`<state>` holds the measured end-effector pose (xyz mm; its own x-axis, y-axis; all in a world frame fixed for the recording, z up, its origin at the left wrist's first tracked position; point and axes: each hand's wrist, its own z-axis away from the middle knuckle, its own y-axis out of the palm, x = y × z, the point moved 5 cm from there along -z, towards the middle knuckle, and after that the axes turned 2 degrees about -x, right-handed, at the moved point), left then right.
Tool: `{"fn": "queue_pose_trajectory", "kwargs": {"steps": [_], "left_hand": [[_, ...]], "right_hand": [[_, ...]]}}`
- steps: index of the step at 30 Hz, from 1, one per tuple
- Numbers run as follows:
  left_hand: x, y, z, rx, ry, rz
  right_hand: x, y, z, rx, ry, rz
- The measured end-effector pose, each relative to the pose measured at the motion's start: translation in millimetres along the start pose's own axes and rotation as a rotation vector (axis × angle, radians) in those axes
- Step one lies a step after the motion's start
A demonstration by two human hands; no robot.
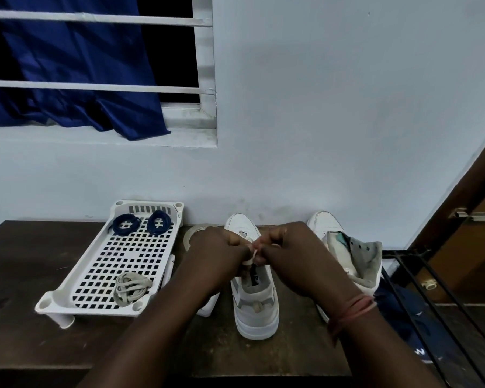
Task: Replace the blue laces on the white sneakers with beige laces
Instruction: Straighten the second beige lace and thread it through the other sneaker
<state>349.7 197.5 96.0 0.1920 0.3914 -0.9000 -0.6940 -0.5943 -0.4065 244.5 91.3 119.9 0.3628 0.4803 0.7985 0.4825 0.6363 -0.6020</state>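
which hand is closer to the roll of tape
Left. The left hand sits right beside the tape roll, overlapping its right edge in view. The right hand is farther right, across the middle sneaker; both pinch a beige lace.

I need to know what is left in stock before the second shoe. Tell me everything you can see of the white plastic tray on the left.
The white perforated plastic tray is rectangular, with a grid of square holes, a slotted far wall and round corner sockets. It stands level on short legs on the dark wooden table, its far end near the wall. Two coiled blue laces lie side by side at its far end; one bundled beige lace lies at its near right corner. Neither hand touches it.
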Motion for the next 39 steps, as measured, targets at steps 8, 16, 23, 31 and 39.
{"fn": "queue_pose_trajectory", "kwargs": {"steps": [8, 16, 23, 31, 39], "left_hand": [[-4, 0, 8, 0.216, 0.001, -0.293], [6, -1, 2, -0.042, 0.026, -0.300], [-2, 7, 8, -0.127, 0.114, -0.600], [12, 1, 0, -0.070, 0.023, -0.547], [22, 7, 1, 0.040, -0.348, 0.053]], "right_hand": [[-6, 5, 1, 0.324, -0.017, 0.186], [-7, 9, -5, 0.001, -0.017, 0.128], [-7, 21, -4, 0.053, -0.143, 0.459], [-3, 43, 1, -0.019, -0.153, 0.686], [-6, 41, -9, 0.183, -0.053, 0.527]]}}
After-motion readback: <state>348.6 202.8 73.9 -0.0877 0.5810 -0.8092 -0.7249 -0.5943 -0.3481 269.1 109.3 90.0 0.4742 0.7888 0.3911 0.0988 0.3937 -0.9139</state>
